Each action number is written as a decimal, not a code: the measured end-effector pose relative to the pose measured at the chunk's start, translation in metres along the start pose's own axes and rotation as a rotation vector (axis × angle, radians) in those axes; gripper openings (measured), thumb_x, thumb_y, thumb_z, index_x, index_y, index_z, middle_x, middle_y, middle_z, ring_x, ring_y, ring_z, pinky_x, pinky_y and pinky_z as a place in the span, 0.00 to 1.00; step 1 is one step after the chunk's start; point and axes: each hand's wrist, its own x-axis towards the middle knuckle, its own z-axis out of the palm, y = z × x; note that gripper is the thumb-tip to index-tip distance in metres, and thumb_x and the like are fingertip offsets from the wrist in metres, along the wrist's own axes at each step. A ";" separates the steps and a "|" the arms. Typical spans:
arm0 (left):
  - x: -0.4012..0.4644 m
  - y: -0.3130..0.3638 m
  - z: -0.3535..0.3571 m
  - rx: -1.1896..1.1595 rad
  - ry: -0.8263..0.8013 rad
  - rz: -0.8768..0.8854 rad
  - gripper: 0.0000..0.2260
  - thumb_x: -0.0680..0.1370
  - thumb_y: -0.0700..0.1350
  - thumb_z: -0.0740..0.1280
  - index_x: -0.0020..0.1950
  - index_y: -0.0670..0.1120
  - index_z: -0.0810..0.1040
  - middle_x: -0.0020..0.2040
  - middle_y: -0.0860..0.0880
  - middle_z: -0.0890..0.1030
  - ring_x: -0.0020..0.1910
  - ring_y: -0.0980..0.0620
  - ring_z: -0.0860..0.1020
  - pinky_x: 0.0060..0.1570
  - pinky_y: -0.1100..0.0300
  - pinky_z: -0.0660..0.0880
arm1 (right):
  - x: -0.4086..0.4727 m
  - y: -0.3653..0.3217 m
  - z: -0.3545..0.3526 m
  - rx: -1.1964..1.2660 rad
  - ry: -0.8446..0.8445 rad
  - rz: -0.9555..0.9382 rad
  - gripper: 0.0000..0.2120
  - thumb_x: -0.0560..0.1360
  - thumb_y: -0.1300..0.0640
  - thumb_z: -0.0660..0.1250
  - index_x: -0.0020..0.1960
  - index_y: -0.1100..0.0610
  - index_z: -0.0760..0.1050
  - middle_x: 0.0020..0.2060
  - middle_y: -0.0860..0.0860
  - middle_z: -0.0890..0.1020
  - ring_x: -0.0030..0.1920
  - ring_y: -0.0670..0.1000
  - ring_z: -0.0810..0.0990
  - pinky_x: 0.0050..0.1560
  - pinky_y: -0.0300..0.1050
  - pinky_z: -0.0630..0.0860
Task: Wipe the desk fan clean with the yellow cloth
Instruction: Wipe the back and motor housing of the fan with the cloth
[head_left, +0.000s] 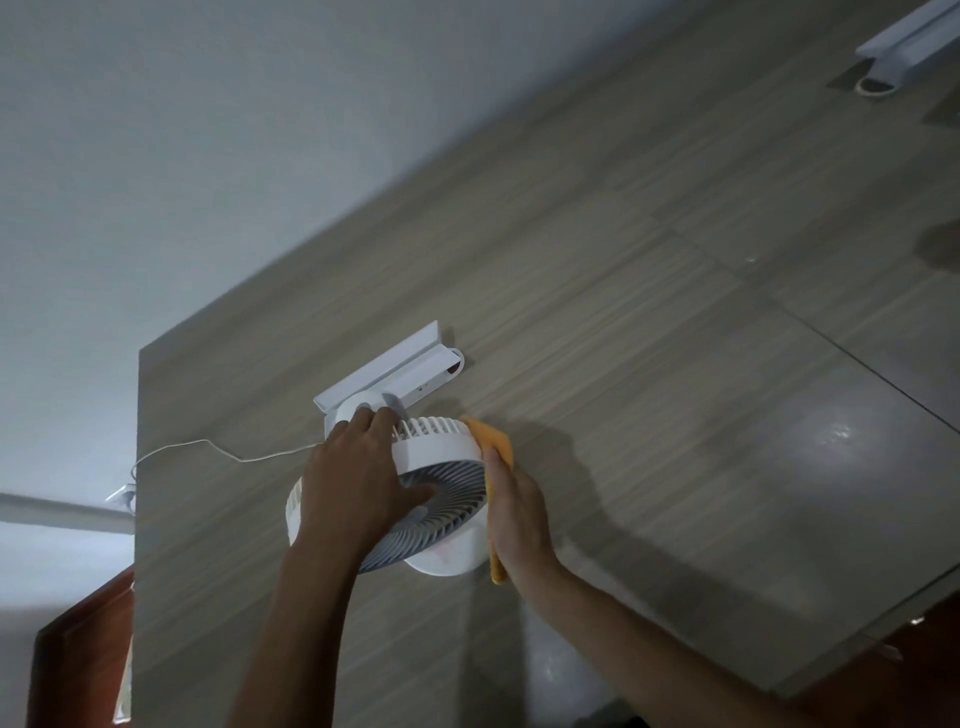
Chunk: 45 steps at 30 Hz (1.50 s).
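A white desk fan (441, 457) with a spiral front grille stands on the wood-grain desk (649, 364), tilted upward on its round base (447, 561). My left hand (358, 488) lies across the fan's left side, fingers over the back of the housing and thumb on the grille. My right hand (519, 514) presses the yellow cloth (493, 441) against the fan's right rim. Most of the cloth is hidden behind that hand; one end shows above it and one below.
A white bracket-like tray (400, 374) lies just behind the fan. A thin white cable (208, 447) runs left off the desk edge. A second white bracket (914, 41) sits at the far right corner. The desk's front right part is glossy.
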 end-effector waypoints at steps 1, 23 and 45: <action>0.000 -0.001 0.001 0.001 0.011 0.006 0.31 0.60 0.61 0.77 0.54 0.46 0.74 0.50 0.48 0.78 0.46 0.47 0.77 0.39 0.55 0.69 | -0.003 0.000 0.004 -0.044 -0.001 -0.155 0.20 0.82 0.43 0.53 0.69 0.46 0.74 0.65 0.46 0.79 0.66 0.46 0.77 0.62 0.44 0.75; 0.001 0.000 0.001 -0.063 0.058 -0.008 0.31 0.56 0.58 0.81 0.51 0.43 0.76 0.46 0.45 0.81 0.43 0.45 0.78 0.39 0.58 0.66 | 0.036 0.079 0.015 0.681 -0.105 0.751 0.27 0.77 0.38 0.63 0.64 0.57 0.79 0.57 0.61 0.84 0.60 0.62 0.81 0.62 0.60 0.78; 0.002 -0.005 0.005 -0.077 0.096 -0.011 0.25 0.60 0.59 0.78 0.46 0.43 0.77 0.42 0.46 0.80 0.39 0.46 0.76 0.36 0.58 0.65 | -0.001 -0.010 0.026 -0.195 -0.017 -0.475 0.26 0.82 0.44 0.51 0.75 0.54 0.67 0.71 0.48 0.74 0.72 0.44 0.69 0.73 0.44 0.67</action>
